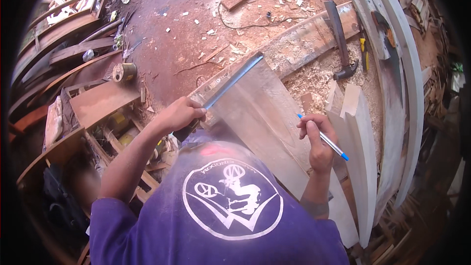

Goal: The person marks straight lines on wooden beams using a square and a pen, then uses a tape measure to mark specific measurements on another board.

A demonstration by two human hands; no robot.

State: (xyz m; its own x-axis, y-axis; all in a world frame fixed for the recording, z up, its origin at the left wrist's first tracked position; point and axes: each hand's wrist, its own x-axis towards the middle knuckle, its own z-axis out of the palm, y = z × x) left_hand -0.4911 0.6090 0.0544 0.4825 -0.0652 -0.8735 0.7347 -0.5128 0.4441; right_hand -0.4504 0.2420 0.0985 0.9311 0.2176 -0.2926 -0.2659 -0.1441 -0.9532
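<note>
My left hand (180, 115) is closed on a try square with a metal blade (232, 82). Its dark handle (186, 130) shows just below my fingers. The blade lies along the end of a wide, pale wooden board (262, 105) that slants down to the right. Over the right side of that board, my right hand (320, 148) grips a white and blue pen (332, 143). The pen's small blue end points up and left, and its blue cap end points down and right. Part of the board is hidden behind my purple shirt (162, 225).
A hammer (338, 39) and a yellow-handled tool (364, 54) lie on shavings beyond the board. A handsaw (390, 44) rests on long pale planks (412, 93) at right. Cut wooden pieces (360, 132) stand nearer. Left are a rusty can (124, 72) and stacked scrap wood (78, 49).
</note>
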